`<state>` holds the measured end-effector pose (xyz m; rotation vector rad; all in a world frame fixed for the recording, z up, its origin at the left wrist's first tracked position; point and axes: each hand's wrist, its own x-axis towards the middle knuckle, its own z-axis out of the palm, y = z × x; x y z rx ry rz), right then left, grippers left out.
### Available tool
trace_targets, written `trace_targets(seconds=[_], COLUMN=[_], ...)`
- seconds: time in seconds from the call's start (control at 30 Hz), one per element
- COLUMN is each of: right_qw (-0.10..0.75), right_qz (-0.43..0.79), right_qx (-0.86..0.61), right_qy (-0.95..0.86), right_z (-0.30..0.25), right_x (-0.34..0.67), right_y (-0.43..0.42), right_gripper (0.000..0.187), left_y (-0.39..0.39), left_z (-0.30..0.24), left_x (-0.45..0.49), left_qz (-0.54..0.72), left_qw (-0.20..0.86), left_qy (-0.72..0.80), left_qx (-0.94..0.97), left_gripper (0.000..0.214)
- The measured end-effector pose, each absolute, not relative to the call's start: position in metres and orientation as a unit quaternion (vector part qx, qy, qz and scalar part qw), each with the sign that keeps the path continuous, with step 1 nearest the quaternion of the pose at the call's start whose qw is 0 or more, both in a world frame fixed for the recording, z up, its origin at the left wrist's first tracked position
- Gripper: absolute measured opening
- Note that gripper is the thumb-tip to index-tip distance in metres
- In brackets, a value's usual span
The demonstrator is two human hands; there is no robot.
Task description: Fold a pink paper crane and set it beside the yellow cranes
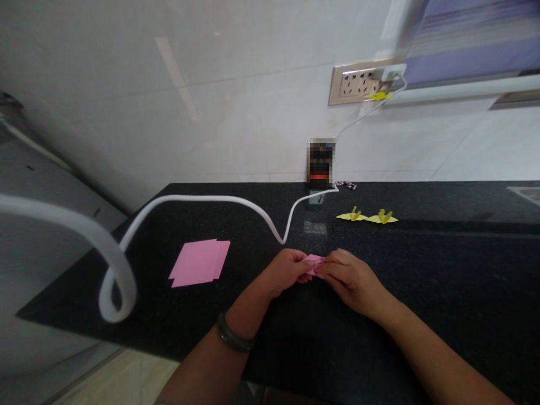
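A small piece of folded pink paper (314,259) is held between my two hands, just above the dark counter. My left hand (291,270) pinches its left side, thumb on top. On the right side, my right hand (346,277) grips it with thumb and fingers together. The fingers hide much of the paper, so its exact folded shape cannot be made out. To the left lie flat pink paper sheets (200,262), slightly out of line with one another. Beyond my right hand sit two yellow paper cranes (351,216) with wings spread, side by side.
A white cable (219,198) loops across the black speckled counter (261,304), close in front at the left. At the wall stands a phone (320,163) with a blurred screen. A socket panel (358,83) holds a plugged charger (390,73). Patterned cord (346,185) lies behind the cranes.
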<state>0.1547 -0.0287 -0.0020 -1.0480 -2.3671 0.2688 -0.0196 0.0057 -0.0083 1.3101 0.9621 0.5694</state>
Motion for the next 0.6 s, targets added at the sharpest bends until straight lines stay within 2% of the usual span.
trace_targets(seconds=[0.6], right_qw=[0.25], right_qz=[0.141], right_qx=[-0.515], right_qy=[-0.808], right_z=[0.0], right_x=[0.14], right_y=[-0.033], right_gripper=[0.014], left_y=[0.002], left_z=[-0.013], left_x=[-0.014], left_qz=[0.257], left_qw=[0.643], left_qy=[0.441], left_qx=[0.571], left_gripper=[0.025])
